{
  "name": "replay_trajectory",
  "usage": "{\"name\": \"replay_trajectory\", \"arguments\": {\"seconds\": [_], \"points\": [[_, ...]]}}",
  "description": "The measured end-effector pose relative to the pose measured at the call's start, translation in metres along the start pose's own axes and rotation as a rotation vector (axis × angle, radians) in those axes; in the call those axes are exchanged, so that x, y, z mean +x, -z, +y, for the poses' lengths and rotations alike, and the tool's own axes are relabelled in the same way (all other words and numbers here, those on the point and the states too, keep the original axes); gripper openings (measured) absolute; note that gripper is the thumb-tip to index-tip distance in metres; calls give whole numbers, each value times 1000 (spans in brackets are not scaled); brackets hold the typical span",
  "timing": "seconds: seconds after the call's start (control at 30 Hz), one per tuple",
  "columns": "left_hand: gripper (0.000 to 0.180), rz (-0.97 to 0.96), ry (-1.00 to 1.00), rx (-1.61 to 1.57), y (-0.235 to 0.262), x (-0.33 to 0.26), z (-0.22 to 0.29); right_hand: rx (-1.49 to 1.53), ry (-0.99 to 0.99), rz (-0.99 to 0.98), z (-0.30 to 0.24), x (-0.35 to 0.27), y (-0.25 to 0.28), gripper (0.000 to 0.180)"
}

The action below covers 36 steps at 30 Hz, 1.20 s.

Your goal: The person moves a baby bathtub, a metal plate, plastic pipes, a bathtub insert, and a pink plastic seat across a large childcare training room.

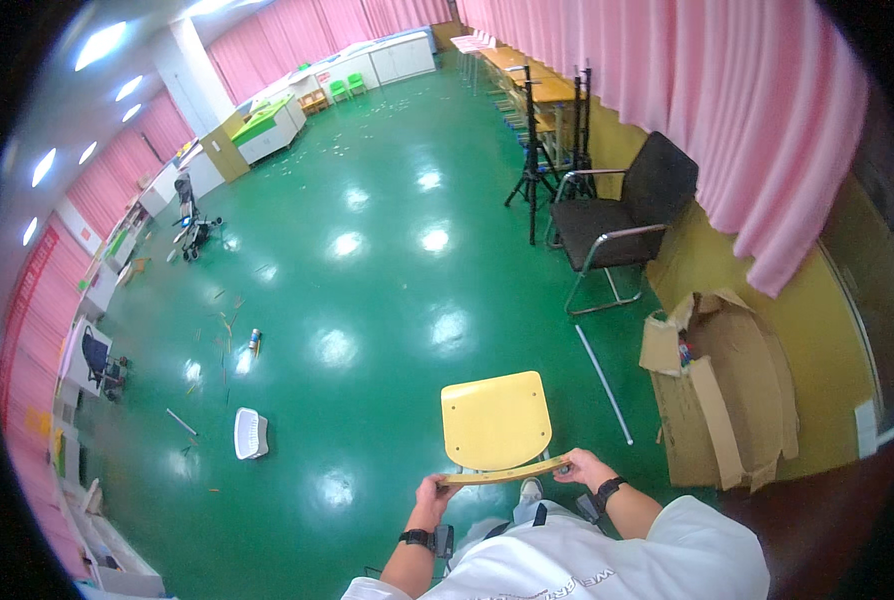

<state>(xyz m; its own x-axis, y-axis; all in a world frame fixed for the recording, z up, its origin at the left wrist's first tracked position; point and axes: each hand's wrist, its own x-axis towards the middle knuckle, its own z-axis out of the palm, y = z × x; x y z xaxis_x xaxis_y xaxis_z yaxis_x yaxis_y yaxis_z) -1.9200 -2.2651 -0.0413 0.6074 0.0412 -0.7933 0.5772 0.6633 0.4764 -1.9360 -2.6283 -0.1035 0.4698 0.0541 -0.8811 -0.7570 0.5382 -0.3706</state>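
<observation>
Right in front of me is a chair with a pale yellow seat (497,418), four-cornered with small dark fixings. Its curved yellow backrest (507,474) is seen from above, as a narrow band across my front. My left hand (432,493) grips the backrest's left end. At the right end, my right hand (585,468) is closed round it in the same way. The chair's legs are mostly hidden under the seat. Each of my wrists wears a dark band.
A torn cardboard box (719,400) and a white pole (603,385) lie to the right, near a black armchair (622,210) and black tripods (535,150). On the green floor at left are a white basket (251,433), a can (255,339), thin sticks and a stroller (195,225).
</observation>
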Motion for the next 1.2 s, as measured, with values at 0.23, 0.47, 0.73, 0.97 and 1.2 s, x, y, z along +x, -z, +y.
{"name": "replay_trajectory", "arguments": {"seconds": [0.23,0.47,0.73,0.97,1.2], "points": [[15,-31,-68,-124,-63,125,127,-98,-16,-99,-156,88,-131,21],[13,44,-68,-103,-154,256,274,-44,-80,-39,-294,208,-262,16],[10,-57,-31,-131,-272,397,442,-66,128,-126,-478,272,-402,15],[9,-93,-48,-73,-408,564,575,64,-16,-26,-654,414,-495,14],[13,17,4,-21,-552,698,716,85,152,-271,-842,511,-593,10]]}}
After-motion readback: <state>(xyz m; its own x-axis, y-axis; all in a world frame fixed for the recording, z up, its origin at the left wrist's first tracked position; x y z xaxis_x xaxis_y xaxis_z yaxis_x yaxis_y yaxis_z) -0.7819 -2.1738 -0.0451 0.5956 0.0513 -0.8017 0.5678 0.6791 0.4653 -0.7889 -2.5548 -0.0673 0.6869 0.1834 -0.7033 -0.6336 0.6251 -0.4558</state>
